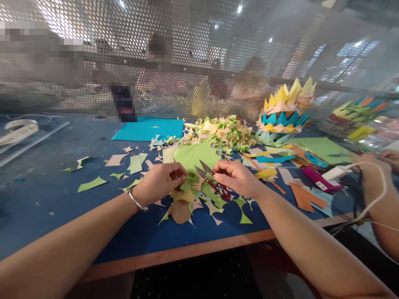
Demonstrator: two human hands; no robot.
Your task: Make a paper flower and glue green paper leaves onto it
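Between the thumb and fingers of my left hand (165,180) is a small piece of green paper (191,178). My right hand (235,178) is closed on red-handled scissors (215,178), whose blades are apart and point up and to the left. One handle shows below the thumb; the other is partly hidden by the hand. Behind the scissors lies a light green paper sheet (196,153) with a cut edge. Beneath my hands are a rounded brown paper piece (180,211) and green and pink paper scraps (215,207).
A blue sheet (146,128) and a heap of paper cuttings (220,133) are at the back. Paper crowns (283,116) are stacked at right. A magenta box (321,178) with a white cable sits near another person's hands (374,162). A perforated screen (187,62) stands behind.
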